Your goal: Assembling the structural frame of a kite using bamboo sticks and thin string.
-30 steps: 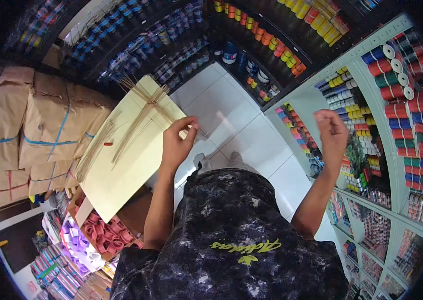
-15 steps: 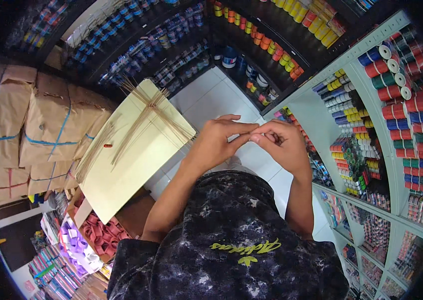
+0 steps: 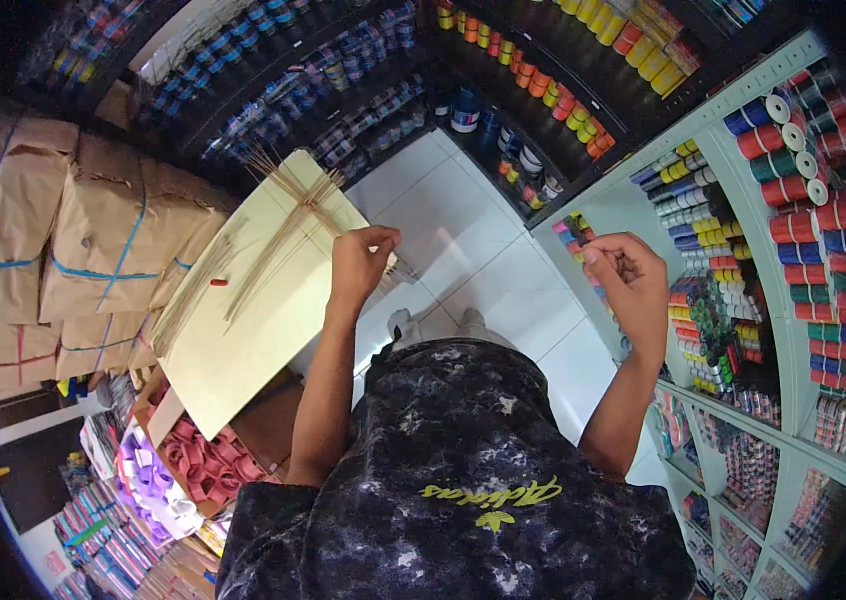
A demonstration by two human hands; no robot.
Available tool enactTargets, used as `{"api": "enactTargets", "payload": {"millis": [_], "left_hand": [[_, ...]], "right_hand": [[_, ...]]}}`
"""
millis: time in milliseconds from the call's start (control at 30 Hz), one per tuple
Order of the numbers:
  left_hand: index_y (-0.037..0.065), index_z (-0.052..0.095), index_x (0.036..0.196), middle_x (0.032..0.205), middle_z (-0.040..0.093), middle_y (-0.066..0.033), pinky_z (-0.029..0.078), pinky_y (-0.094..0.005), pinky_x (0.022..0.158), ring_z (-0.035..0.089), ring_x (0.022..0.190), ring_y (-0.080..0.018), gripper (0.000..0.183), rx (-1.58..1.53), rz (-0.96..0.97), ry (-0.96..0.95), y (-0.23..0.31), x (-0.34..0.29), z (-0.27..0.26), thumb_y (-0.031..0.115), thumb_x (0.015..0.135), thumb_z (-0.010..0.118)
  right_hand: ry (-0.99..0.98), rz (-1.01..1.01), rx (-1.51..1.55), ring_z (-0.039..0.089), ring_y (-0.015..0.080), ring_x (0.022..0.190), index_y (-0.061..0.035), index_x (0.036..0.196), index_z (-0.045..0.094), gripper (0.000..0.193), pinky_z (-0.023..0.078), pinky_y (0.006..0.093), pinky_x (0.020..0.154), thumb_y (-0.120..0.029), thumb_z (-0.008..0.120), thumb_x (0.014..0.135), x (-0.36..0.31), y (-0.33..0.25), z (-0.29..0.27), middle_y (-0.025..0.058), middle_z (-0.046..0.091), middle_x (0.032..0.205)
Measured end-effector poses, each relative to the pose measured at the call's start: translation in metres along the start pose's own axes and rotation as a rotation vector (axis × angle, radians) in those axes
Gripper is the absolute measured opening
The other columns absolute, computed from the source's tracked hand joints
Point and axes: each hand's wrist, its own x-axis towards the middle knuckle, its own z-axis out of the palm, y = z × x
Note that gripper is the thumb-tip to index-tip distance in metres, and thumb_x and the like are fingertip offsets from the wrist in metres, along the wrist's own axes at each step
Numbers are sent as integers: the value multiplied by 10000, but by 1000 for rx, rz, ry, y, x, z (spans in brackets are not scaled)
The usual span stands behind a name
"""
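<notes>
My left hand (image 3: 363, 265) is raised in front of my body, beside the right edge of a pale yellow board (image 3: 273, 350). Its thumb and fingers are pinched together; whatever they grip is too fine to make out. Well to the right, level with the shelves, my right hand (image 3: 635, 285) also pinches, with a tiny dark spot at its fingertips that I cannot name. Thin brown sticks (image 3: 303, 205) lie crossed over the far part of the board, and more sticks (image 3: 188, 295) lie along its left side. A small red piece (image 3: 218, 283) rests between them.
Brown paper parcels (image 3: 103, 230) tied with blue cord are stacked at the left. Below the board stands a box of red ribbon loops (image 3: 208, 465) beside purple ones (image 3: 143, 490). Dark shelves of spools (image 3: 543, 95) line the back; pale shelving (image 3: 733, 190) rises at the right.
My hands were together at the fingertips and have moved apart, the left one to the left and the right one to the right. Both still pinch.
</notes>
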Motion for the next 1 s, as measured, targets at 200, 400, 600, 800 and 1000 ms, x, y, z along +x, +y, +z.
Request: {"api": "enactTargets", "payload": {"millis": [200, 400, 600, 800, 1000], "left_hand": [[74, 529, 1430, 1423, 558, -200, 412, -408, 1100, 527, 1318, -367, 692, -139, 428, -146, 43, -28, -4, 202, 811, 811], [65, 677, 1270, 1140, 730, -155, 533, -338, 880, 695, 1000, -222, 440, -389, 581, -227, 114, -47, 4, 161, 852, 774], [59, 757, 1066, 922, 752, -138, 500, -329, 584, 682, 711, -201, 186, -189, 669, -65, 121, -46, 7, 98, 889, 714], [-22, 711, 997, 909, 730, -72, 527, -338, 867, 683, 863, -160, 116, -533, 426, -105, 111, -34, -26, 72, 939, 675], [45, 635, 1119, 947, 698, -46, 497, -359, 968, 656, 894, -143, 146, -1401, 369, 1, 94, -14, -83, 124, 1002, 597]], "right_hand": [[-91, -85, -43, 427, 46, 636, -3, 920, 700, 72, 341, 229, 555, -52, 735, 880, 1, -7, 28, -21, 520, 736], [-233, -144, -94, 444, 79, 609, -18, 910, 703, 82, 362, 259, 543, -79, 740, 869, 3, -21, 63, 12, 523, 703], [-220, -141, -40, 455, 72, 615, -18, 933, 716, 83, 355, 253, 540, -69, 733, 870, 8, -21, 64, 18, 538, 711], [-220, -136, 50, 469, 25, 622, -6, 977, 714, 74, 350, 195, 544, -50, 701, 919, 12, 19, 56, -40, 565, 750], [-131, 300, 360, 457, 15, 619, -50, 1003, 719, 123, 362, 211, 509, -160, 689, 959, 13, 126, 67, -64, 601, 782]]}}
